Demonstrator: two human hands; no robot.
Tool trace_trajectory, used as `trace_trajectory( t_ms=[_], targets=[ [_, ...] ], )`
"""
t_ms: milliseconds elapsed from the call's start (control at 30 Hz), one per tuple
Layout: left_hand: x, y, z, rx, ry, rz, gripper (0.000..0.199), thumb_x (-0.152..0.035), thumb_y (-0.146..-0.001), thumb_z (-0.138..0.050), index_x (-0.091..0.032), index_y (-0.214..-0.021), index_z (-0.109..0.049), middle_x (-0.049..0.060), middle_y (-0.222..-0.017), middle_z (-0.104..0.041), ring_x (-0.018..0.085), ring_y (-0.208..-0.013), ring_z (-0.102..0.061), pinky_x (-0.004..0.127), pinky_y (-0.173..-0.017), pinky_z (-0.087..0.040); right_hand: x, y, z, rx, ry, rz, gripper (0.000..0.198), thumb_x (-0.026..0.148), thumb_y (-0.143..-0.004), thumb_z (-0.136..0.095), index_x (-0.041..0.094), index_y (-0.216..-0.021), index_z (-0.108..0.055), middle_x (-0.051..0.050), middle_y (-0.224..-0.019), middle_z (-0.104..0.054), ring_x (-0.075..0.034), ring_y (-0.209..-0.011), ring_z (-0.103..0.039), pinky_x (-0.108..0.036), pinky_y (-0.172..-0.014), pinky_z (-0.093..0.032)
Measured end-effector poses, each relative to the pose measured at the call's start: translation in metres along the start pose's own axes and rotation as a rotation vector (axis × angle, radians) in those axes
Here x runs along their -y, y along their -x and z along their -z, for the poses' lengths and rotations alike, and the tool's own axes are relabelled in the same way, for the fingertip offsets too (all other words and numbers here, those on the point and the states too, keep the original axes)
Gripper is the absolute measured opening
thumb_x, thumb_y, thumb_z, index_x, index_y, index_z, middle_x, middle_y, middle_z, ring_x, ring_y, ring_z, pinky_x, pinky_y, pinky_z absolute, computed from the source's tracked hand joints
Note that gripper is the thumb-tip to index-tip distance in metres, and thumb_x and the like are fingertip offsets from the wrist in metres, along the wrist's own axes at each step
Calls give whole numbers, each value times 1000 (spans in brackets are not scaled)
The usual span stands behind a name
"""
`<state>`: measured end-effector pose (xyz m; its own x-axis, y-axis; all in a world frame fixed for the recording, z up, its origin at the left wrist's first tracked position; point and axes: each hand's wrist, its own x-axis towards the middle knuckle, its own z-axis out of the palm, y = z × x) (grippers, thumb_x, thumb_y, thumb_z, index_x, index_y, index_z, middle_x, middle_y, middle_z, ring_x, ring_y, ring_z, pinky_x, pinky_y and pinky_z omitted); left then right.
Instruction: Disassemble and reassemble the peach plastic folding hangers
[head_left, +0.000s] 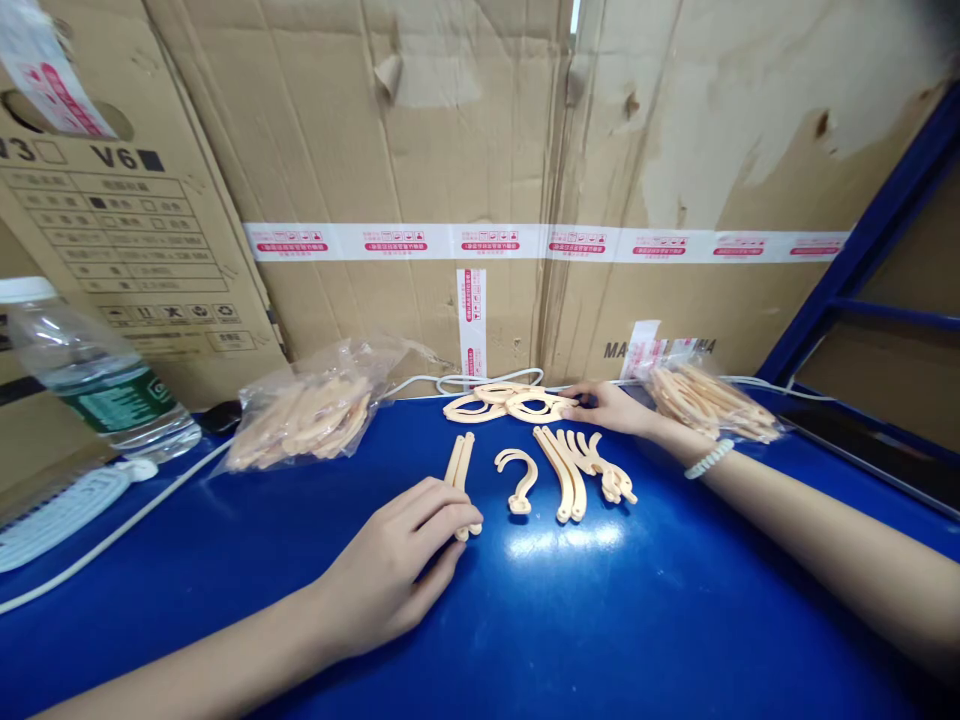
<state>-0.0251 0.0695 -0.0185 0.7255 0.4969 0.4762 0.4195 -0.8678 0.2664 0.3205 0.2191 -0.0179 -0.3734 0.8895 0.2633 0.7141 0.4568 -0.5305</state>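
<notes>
My left hand (412, 555) is closed, fingertips and thumb around the near ends of two slim beige plastic hanger arms (463, 460) lying side by side. Farther back, my right hand (611, 408) pinches the right edge of a beige oval plastic ring (532, 405). That ring overlaps other oval rings (469, 408) near the cardboard. Between the hands lies a beige hanger hook (525, 475), its base toward me. Right of it is another pair of curved hanger arms (561, 475). Several small curved beige pieces (592, 455) lie beside them, some bunched together.
Clear bags of beige parts stand at left (307, 415) and right (712, 400). A water bottle (97, 380), a white hairbrush (64, 515) and a white cable (135, 525) are at left. A dark flat device (870, 455) lies at right. Cardboard (420, 150) walls the blue table (562, 630).
</notes>
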Motion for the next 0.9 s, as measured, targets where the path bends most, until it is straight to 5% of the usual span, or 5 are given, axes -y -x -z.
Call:
trace_trajectory(
  t_ms=[300, 667, 900],
  targets=[
    [0, 1, 1, -11, 9, -19, 28, -3, -92, -44, -16, -114, -55, 9, -107, -60, 20, -94, -54, 35, -84, -48, 1, 0, -3, -89, -87, -22, 39, 50, -65, -74, 16, -85, -69, -8, -86, -69, -25, -79, -60, -36, -72, -48],
    [0, 0, 0, -10, 31, -19, 28, -3, -92, -44, -17, -114, -54, 10, -106, -61, 20, -92, -54, 35, -83, -48, 23, 0, 3, -183, -460, -45, 49, 58, -63, -76, 19, -82, -55, 1, -58, -60, -14, -49, -56, -29, -52, -48],
    [-1, 0, 2, -91, 48, 11, 30, -3, -91, -46, -19, -115, -53, 9, -106, -61, 20, -96, -56, 34, -85, -47, 62, 2, 22, -290, -611, -13, 40, 52, -71, -75, 16, -83, -61, -1, -69, -61, -9, -54, -53, -23, -54, -45]
  ],
)
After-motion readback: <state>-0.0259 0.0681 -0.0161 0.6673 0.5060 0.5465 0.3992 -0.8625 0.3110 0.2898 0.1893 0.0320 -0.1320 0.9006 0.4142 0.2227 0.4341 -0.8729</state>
